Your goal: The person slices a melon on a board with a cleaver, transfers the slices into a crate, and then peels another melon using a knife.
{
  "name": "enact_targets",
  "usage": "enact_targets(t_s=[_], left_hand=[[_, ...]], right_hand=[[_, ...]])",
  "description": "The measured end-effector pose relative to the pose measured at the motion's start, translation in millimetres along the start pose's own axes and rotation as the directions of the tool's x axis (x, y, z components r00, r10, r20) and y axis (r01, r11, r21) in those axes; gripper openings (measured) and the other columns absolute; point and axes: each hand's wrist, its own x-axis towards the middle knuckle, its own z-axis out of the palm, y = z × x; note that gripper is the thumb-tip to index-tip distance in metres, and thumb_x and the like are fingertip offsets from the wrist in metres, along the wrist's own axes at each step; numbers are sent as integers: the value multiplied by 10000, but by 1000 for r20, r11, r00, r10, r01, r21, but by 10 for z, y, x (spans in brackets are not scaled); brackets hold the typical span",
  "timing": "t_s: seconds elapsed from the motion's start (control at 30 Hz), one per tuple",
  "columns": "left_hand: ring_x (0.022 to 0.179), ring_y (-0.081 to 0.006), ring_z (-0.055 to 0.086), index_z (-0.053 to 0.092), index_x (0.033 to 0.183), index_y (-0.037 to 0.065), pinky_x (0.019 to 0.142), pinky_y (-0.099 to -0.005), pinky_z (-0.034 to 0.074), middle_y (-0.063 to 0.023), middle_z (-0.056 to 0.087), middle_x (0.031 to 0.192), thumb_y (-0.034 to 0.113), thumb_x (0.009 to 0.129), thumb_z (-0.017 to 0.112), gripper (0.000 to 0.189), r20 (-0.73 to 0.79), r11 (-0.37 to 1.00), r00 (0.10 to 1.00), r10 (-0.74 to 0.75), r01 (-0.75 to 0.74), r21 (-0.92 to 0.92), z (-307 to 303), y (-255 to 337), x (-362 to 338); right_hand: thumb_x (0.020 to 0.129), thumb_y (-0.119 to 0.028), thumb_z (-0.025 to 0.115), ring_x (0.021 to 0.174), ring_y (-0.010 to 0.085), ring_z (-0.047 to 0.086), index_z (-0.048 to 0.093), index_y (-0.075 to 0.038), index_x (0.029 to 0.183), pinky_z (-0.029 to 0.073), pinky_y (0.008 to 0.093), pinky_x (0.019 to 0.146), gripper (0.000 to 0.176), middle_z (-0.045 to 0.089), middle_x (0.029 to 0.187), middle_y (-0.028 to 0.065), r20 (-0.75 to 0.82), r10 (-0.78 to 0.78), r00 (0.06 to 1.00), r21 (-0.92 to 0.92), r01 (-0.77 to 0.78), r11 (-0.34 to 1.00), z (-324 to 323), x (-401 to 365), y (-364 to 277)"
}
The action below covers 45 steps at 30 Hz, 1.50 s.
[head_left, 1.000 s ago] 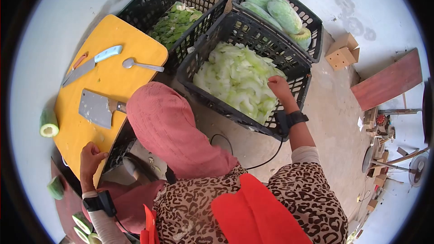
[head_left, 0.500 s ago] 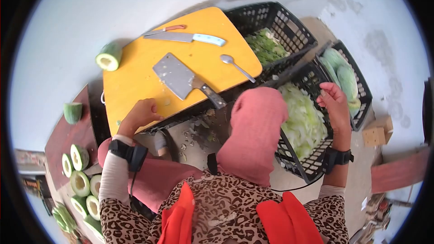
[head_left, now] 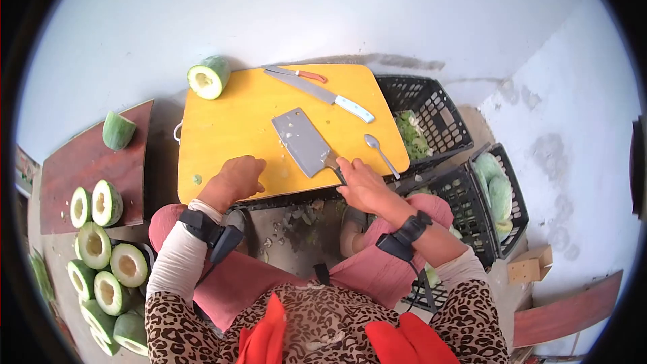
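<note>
On the yellow board point(head_left: 236, 121) lies a cleaver point(head_left: 302, 141), its blade pointing up and left. My right hand point(head_left: 360, 183) is at the cleaver's dark handle, fingers curled over it. Near the board's front edge, my left hand point(head_left: 237, 178) has its fingers bent together; whether anything is between them is hidden. Beyond the cleaver are a white-handled knife point(head_left: 323, 94) and a small brown-handled knife point(head_left: 306, 74). A spoon point(head_left: 381, 155) rests right of the cleaver. A cut green melon point(head_left: 210, 78) stands at the board's back left corner.
Halved melons point(head_left: 128, 265) are piled at the lower left beside a dark red board point(head_left: 67, 162) bearing more pieces. At right are a black crate point(head_left: 441, 114) with greens, another crate point(head_left: 465, 199), a crate of whole melons point(head_left: 500, 195) and a cardboard box point(head_left: 530, 265).
My right hand has moved left from above the crate of pale slices to the cleaver handle. The view has shifted, and my right knee has swung outward over that crate.
</note>
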Motion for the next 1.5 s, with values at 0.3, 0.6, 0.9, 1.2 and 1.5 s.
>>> enact_targets(t_s=[0.3,0.6,0.9,1.2,1.5], left_hand=[[908,-360,622,600,961,20,808,-440,495,-185,624,920,214,746,756,329,-122,997,990,68,-70,-12,-11,103,-143],[851,-365,651,620,913,24,746,-440,520,-174,642,862,187,729,769,287,-112,995,989,96,-100,-25,21,213,-140],[845,-367,651,623,915,23,749,-440,519,-175,641,859,183,718,775,296,-140,993,984,113,-115,-5,39,235,-116],[849,-357,646,615,943,40,748,-437,513,-172,633,874,188,724,767,305,-155,989,977,149,-150,4,98,274,-60],[848,-347,650,614,937,53,746,-432,518,-164,636,890,188,738,750,276,-94,994,989,112,-111,19,156,289,-4]], right_hand=[[780,-112,650,912,354,626,502,31,1184,504,435,769,453,599,983,212,37,119,992,193,-124,973,183,284,70],[719,-33,660,587,109,560,575,28,946,444,258,511,250,592,731,46,139,199,970,860,-217,462,-118,277,250],[691,2,638,597,104,548,568,36,938,432,245,532,259,590,746,40,-246,473,846,779,-117,616,-686,32,1117],[669,11,651,576,125,551,570,25,891,430,265,531,237,589,730,46,-157,596,787,732,-312,605,-583,-173,1863],[695,0,674,616,126,572,578,14,905,446,259,566,232,597,752,39,-160,474,866,781,-182,597,-349,357,2152]])
